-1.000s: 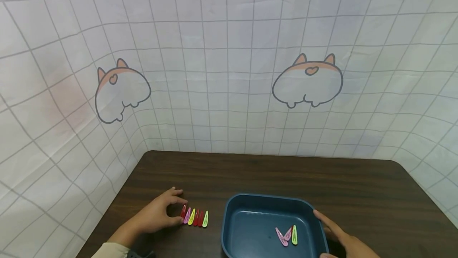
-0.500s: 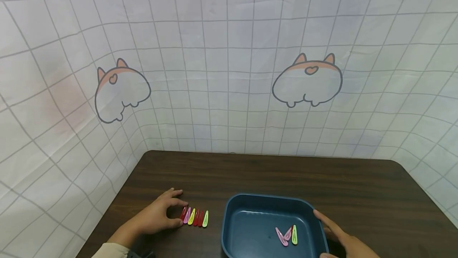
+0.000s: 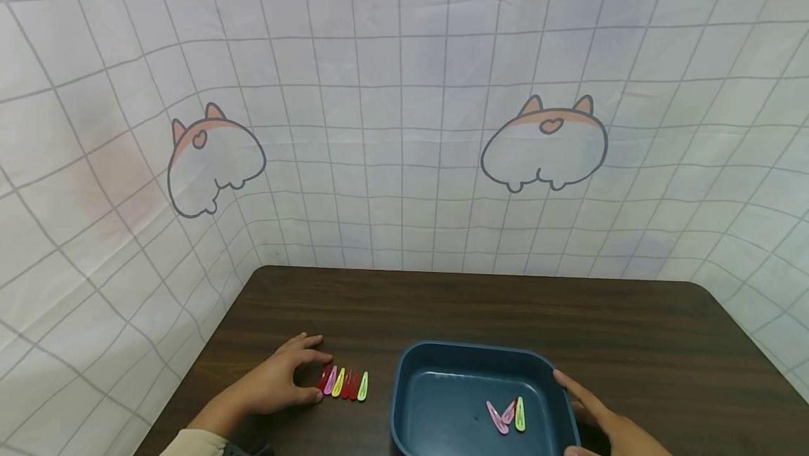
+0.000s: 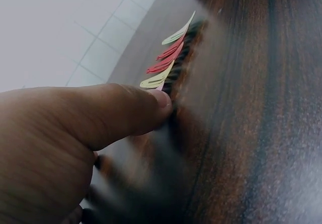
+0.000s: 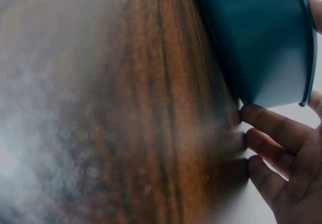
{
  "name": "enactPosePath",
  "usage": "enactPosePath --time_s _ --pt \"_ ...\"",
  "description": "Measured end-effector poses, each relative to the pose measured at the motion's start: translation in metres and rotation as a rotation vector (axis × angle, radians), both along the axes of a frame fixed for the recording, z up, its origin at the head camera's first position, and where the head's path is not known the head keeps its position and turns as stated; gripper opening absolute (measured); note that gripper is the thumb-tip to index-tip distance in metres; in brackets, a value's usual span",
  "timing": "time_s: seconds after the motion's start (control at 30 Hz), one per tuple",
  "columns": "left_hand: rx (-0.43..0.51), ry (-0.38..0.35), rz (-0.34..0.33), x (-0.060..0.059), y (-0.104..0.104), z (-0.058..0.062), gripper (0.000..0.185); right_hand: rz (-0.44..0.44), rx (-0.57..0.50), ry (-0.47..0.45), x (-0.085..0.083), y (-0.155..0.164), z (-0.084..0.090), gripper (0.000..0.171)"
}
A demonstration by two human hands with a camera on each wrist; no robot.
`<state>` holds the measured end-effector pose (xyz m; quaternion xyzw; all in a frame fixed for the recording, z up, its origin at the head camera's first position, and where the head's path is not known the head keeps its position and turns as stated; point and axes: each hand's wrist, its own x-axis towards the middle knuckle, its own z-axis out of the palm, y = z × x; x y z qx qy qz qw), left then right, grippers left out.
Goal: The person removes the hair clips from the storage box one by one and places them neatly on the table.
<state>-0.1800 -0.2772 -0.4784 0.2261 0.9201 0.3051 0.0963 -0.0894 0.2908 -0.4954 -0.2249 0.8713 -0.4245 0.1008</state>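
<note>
Because the red clip (image 3: pixel 324 377) between the left hand's (image 3: pixel 274 377) thumb and index finger is slim, treat it as a light part, probably coated metal: stiff lengthwise, springy, and smooth enough to slip. The left hand pinches it at its two ends; the thumb hides it in the left wrist view, so contact with the table (image 3: pixel 442 308) cannot be confirmed. This end-to-end hold appears suitable, since a flat clip offers little edge for a sideways grip.

Just right of these fingertips lies a close row, in order: pink clip (image 3: pixel 331 380), yellow clip (image 3: pixel 338 383), two further red clips (image 3: pixel 354 386), green clip (image 3: pixel 363 386). Disturbing the pink clip is the likeliest fault.

Farther right, the blue tray (image 3: pixel 474 348) sits against the right hand (image 3: pixel 609 422), whose extended fingers rest on its outer wall. Inside, nearer the right hand, lie two pink clips (image 3: pixel 497 419) and a second green clip (image 3: pixel 520 414). The tray appears rigid and light; steady it by the side wall.
</note>
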Motion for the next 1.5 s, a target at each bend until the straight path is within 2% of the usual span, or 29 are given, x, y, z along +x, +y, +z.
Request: enactPosePath --time_s 0.27,0.43,0.63,0.93,1.27,1.5 --pt "-0.006 0.005 0.000 0.001 0.002 0.007 0.061 -0.003 0.001 -0.036 -0.001 0.000 0.002 0.091" --pt "-0.006 0.047 0.021 0.002 0.009 0.012 0.060 0.000 -0.008 -0.046 -0.001 0.000 0.003 0.091" --pt "0.018 0.103 0.014 0.004 0.022 0.018 0.056 -0.004 0.008 -0.025 -0.001 0.000 0.002 0.091" --pt "0.046 0.136 0.042 0.004 0.040 0.023 0.054 0.006 0.010 0.016 0.000 -0.001 0.000 0.092" --pt "0.082 0.169 0.000 0.008 0.061 0.029 0.050 -0.003 0.014 0.002 0.001 -0.001 0.001 0.092" --pt "0.065 0.216 -0.035 0.010 0.078 0.030 0.047 -0.007 0.031 0.009 0.001 -0.001 0.003 0.092"
